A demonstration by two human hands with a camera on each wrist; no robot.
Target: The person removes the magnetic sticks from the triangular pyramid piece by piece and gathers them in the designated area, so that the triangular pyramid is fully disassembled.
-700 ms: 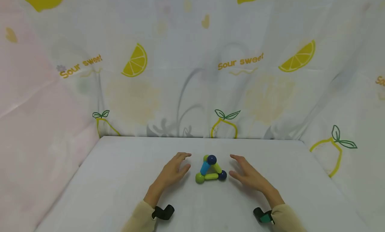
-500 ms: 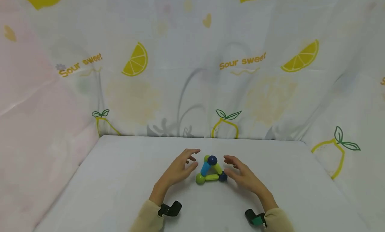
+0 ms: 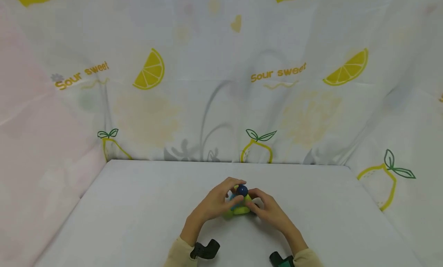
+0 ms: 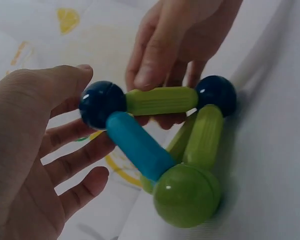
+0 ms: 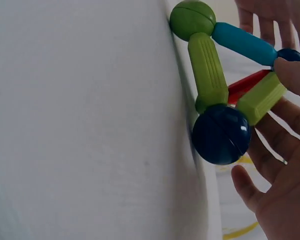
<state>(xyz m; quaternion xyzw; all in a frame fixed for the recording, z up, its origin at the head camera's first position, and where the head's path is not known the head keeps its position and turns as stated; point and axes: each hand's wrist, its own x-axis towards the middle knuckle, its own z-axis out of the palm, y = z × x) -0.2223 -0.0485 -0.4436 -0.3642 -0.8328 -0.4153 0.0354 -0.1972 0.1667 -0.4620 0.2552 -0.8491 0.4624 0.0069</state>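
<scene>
A pyramid-shaped ball-and-stick building toy (image 3: 241, 210) stands on the white table between both hands. A dark blue ball (image 4: 103, 105) tops it, with a blue stick (image 4: 140, 145) running down to a large green ball (image 4: 187, 195). Another dark blue ball (image 5: 221, 134) forms a lower corner, and a red stick (image 5: 247, 85) shows behind. My left hand (image 3: 216, 201) is spread around the top ball, thumb and fingers loosely bent on its left. The right hand (image 3: 271, 213) pinches the upper lime-green stick (image 4: 162, 101), thumb in front and fingers behind.
The white table (image 3: 138, 213) extends to both sides of the toy. A lemon-print cloth (image 3: 207, 105) hangs along its back edge. Black wrist cameras (image 3: 205, 249) sit at both cuffs.
Both hands have moved inward from either side of the toy. The right thumb and fingers have come onto a lime-green stick, and the left hand now surrounds the top ball.
</scene>
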